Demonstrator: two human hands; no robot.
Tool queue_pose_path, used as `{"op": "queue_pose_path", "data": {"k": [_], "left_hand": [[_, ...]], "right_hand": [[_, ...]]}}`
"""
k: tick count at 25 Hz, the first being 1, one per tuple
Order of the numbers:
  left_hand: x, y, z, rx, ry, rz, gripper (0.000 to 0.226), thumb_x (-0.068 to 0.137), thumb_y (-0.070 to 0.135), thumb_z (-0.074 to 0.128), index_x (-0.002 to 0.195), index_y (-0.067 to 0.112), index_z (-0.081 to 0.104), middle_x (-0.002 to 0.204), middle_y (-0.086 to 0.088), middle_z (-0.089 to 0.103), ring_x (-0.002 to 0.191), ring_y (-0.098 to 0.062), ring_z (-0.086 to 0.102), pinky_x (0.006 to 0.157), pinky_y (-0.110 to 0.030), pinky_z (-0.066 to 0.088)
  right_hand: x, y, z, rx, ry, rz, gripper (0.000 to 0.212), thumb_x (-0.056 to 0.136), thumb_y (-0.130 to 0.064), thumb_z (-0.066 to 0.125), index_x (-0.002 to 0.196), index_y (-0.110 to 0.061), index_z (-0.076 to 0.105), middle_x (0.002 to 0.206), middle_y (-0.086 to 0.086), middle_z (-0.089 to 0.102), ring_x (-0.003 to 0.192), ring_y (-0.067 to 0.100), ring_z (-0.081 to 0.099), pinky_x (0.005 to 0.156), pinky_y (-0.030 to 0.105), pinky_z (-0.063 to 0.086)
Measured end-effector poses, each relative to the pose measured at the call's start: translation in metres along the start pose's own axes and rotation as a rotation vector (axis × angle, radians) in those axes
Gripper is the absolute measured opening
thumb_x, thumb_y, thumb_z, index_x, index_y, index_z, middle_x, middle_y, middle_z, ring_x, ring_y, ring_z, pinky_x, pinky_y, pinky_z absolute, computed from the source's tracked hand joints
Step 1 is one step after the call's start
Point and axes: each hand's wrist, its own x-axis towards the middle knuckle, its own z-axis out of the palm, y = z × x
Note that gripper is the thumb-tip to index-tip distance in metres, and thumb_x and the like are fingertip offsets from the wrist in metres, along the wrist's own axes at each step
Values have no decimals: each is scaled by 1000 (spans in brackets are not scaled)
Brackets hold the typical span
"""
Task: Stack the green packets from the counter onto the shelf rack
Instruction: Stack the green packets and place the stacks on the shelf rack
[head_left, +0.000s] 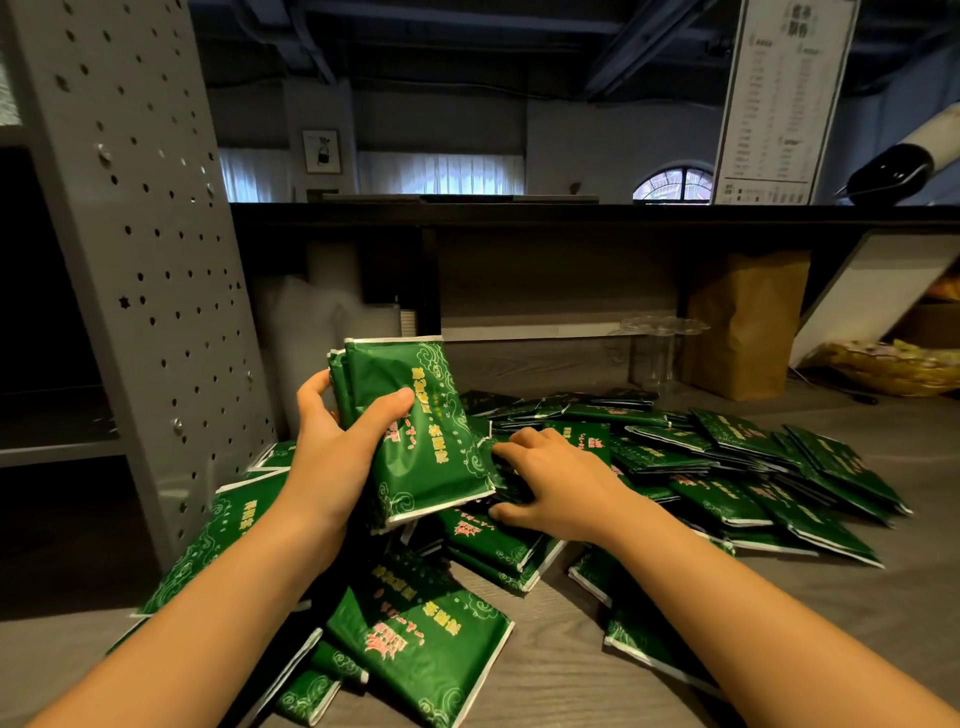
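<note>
Many green packets (748, 467) with white edges and gold print lie scattered in a heap on the wooden counter (909, 597). My left hand (332, 452) grips a small bundle of green packets (415, 426), held upright above the heap, thumb across the front. My right hand (550, 483) is down in the pile just right of that bundle, its fingers curled around the edge of a dark green packet (501, 480) there. The grey perforated shelf rack (135, 249) stands at the left, its shelves dark.
A brown paper bag (743, 322) and clear plastic cups (657, 348) stand at the back of the counter. A woven basket (893, 366) sits at the far right under a leaning white board (872, 291). A raised dark ledge (571, 213) runs behind.
</note>
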Motion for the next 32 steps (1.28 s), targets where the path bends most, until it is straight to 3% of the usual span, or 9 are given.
{"op": "queue_pose_path", "data": {"k": [4, 7, 10, 15, 18, 21, 25, 29, 32], "left_hand": [[0, 1, -1, -62, 39, 10, 59, 81, 24, 68, 129, 25, 34, 111, -6, 61, 88, -21, 65, 76, -38, 54], [0, 3, -2, -72, 34, 8, 58, 81, 25, 68, 129, 24, 34, 113, -6, 60, 88, -21, 66, 72, -36, 54], [0, 1, -1, -71, 29, -4, 59, 80, 25, 68, 129, 25, 34, 115, -7, 59, 91, -23, 65, 72, -37, 54], [-1, -1, -1, -49, 7, -8, 60, 79, 27, 69, 129, 27, 36, 120, -5, 58, 96, -22, 65, 74, -38, 54], [-2, -1, 0, -51, -4, -31, 55, 81, 27, 67, 128, 26, 38, 115, -6, 61, 95, -22, 66, 72, -35, 53], [-2, -1, 1, -67, 1, -55, 47, 85, 26, 64, 125, 25, 39, 107, -7, 64, 87, -21, 66, 69, -34, 52], [0, 0, 0, -55, -4, -78, 47, 86, 29, 63, 125, 23, 38, 104, -2, 65, 89, -19, 66, 77, -36, 53], [1, 0, 0, -10, -28, -98, 48, 85, 31, 64, 126, 24, 39, 109, -2, 64, 93, -20, 66, 78, -35, 53], [2, -1, -1, 32, -35, -106, 52, 85, 31, 65, 128, 24, 38, 110, -4, 64, 94, -22, 66, 81, -39, 53]], "right_hand": [[-1, 1, -7, 57, 33, 18, 45, 90, -31, 58, 131, -15, 48, 125, 6, 42, 110, 29, 50, 84, 40, 49], [-1, 0, -16, 132, 180, 59, 19, 95, -27, 49, 109, -15, 56, 108, 4, 51, 101, 29, 55, 71, 37, 46], [-2, 6, -23, 61, 353, 158, 16, 97, -29, 46, 104, -21, 58, 101, 1, 61, 97, 27, 58, 65, 32, 41], [-5, 7, -45, 962, 723, 184, 18, 96, -11, 50, 108, -24, 56, 96, -10, 65, 81, -1, 62, 73, 26, 55], [-6, -6, -50, 1525, 619, 210, 37, 96, -9, 50, 128, -28, 48, 132, 4, 53, 109, 15, 61, 79, 33, 58], [-5, -22, -44, 1492, 537, 231, 54, 96, -9, 51, 144, -28, 34, 150, -2, 32, 137, 20, 36, 92, 37, 53], [-6, -22, -47, 1790, 401, 219, 48, 96, -5, 48, 141, -21, 40, 103, -10, 68, 78, 13, 70, 61, 28, 59], [-7, -18, -56, 1896, 370, 231, 47, 95, -6, 50, 140, -18, 43, 132, 8, 57, 69, 13, 69, 55, 29, 58], [-10, -11, -64, 1849, 422, 223, 48, 95, -4, 49, 140, -18, 42, 130, 4, 55, 66, 11, 69, 50, 25, 55]]}}
